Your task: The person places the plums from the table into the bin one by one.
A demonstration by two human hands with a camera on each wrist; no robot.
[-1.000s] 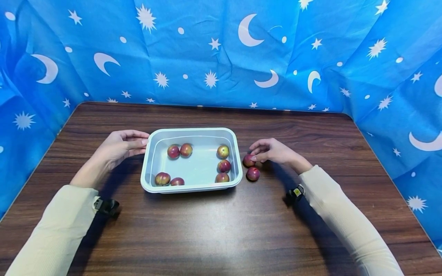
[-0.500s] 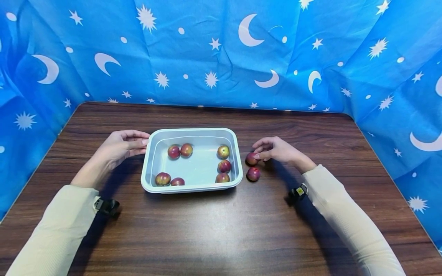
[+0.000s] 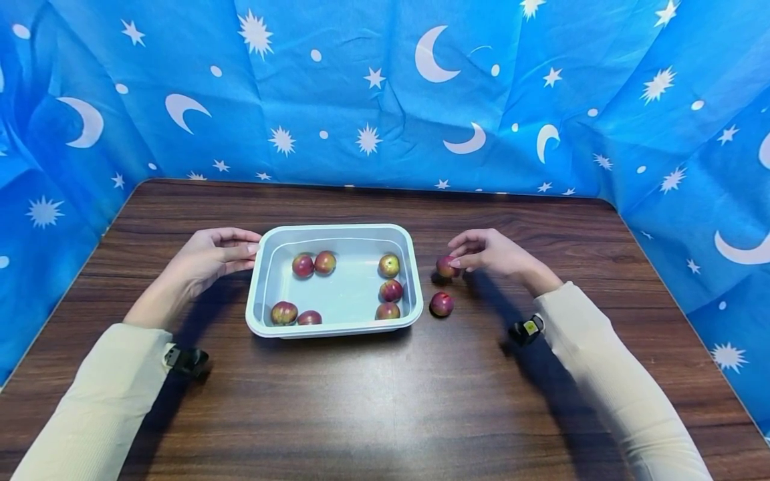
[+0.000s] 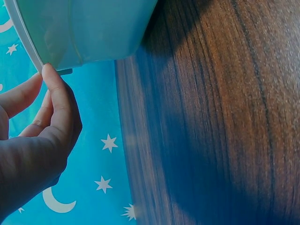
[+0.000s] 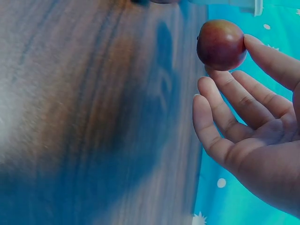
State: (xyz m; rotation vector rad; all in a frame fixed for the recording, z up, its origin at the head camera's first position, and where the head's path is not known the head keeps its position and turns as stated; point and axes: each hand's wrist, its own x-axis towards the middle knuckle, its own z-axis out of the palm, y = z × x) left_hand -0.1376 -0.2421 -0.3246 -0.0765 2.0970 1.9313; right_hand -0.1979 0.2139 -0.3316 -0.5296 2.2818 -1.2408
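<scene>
The right hand (image 3: pixel 493 255) pinches a red fruit (image 3: pixel 446 266), apparently just off the wooden surface (image 3: pixel 385 401). Another fruit (image 3: pixel 442 304) lies near it. The left hand (image 3: pixel 207 257) touches the tray (image 3: pixel 329 327), which holds seven fruits.

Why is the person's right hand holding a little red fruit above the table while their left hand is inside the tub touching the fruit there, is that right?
Not quite. The left hand is not inside the tub; its fingertips rest on the outside of the tub's rim, as the head view and left wrist view show. The right hand does hold a small red fruit above the table.
</scene>
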